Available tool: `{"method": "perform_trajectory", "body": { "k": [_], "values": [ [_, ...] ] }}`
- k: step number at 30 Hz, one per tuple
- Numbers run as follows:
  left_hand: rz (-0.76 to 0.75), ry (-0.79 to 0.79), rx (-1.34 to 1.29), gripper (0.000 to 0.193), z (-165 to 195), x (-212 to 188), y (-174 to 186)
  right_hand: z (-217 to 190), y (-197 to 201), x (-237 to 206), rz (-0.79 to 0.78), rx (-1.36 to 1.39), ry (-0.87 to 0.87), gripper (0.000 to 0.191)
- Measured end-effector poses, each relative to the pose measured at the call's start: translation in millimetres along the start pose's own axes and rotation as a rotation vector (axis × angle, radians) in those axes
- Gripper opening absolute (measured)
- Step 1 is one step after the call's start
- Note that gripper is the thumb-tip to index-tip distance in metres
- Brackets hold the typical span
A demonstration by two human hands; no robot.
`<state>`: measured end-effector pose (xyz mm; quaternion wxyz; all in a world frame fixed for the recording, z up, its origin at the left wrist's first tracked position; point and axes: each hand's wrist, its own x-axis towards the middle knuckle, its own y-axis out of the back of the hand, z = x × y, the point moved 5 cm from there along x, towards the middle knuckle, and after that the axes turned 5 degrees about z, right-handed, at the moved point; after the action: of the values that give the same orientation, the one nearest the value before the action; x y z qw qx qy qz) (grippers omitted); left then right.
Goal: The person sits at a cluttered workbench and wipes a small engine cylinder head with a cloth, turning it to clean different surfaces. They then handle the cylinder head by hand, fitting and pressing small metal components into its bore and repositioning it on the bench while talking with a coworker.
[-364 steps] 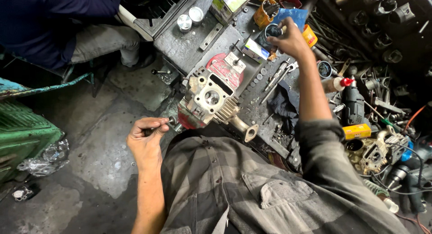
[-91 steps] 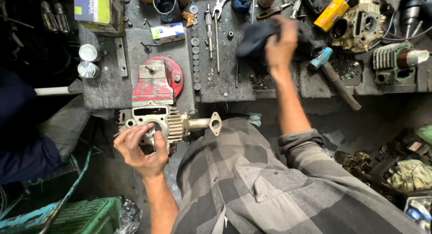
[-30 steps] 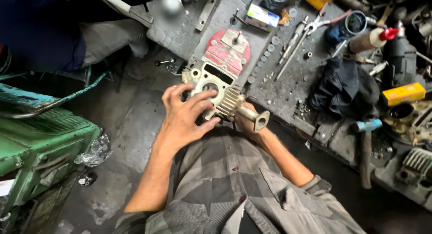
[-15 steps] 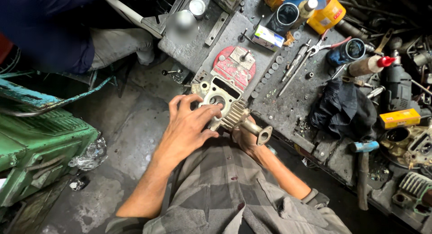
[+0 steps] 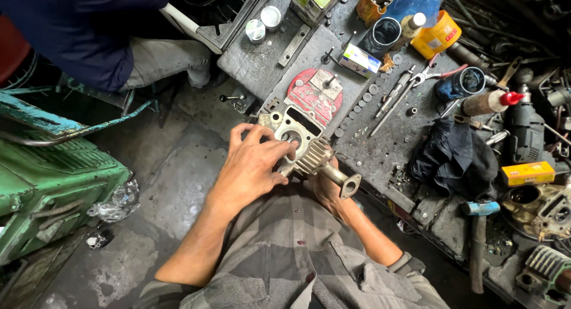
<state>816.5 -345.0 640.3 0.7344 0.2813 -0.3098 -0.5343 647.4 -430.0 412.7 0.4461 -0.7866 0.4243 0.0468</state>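
Starting at the left edge, a green-painted metal machine (image 5: pixel 56 190) with chipped, ribbed sides fills the corner, and a crumpled bit of clear plastic (image 5: pixel 113 203) lies against its foot. Between it and the workbench runs a stretch of stained, rough concrete floor (image 5: pixel 172 166), the only open room here; another person's dark sleeve (image 5: pixel 89 29) and grey trouser leg close it off at the top.

The left hand (image 5: pixel 253 166) lies spread over the near face of the engine cylinder (image 5: pixel 300 143), fingers curled loosely onto its flat gasket face beside the round bore, pressing rather than clamping. The cylinder is dull cast metal with thin parallel cooling fins and a short flanged pipe (image 5: pixel 342 181) jutting toward the lap; it sits at the bench's near edge, over the person's checked grey shirt. The right hand (image 5: pixel 327 193) cups it from below, mostly hidden beneath the fins, so how tightly it grips cannot be told.

Just beyond the cylinder a red, worn round plate (image 5: pixel 312 95) rests on the grimy bench top (image 5: pixel 262 59). Further right lie a row of small washers, pliers (image 5: pixel 434 76), a dark crumpled rag (image 5: pixel 455 157), a yellow tin (image 5: pixel 437 35) and a yellow box (image 5: pixel 528 173), crowded tight to the right edge.
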Motion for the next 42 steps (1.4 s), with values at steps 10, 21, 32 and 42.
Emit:
{"method": "perform_trajectory", "body": {
  "k": [10, 21, 32, 42],
  "values": [
    [0.026, -0.063, -0.028, 0.042, -6, -8, 0, -6, 30, 12, 0.021, -0.076, 0.050, 0.032],
    [0.074, -0.102, 0.046, 0.030, -4, -16, -1, 5, 40, -7, 0.048, -0.514, 0.112, 0.021],
    [-0.012, -0.087, 0.049, 0.061, -7, 2, 4, 4, 30, -13, -0.020, -0.404, 0.042, 0.025],
    [-0.034, -0.104, 0.053, 0.064, -10, 6, 2, -1, 42, -9, -0.063, -1.107, 0.377, 0.016]
  ]
}}
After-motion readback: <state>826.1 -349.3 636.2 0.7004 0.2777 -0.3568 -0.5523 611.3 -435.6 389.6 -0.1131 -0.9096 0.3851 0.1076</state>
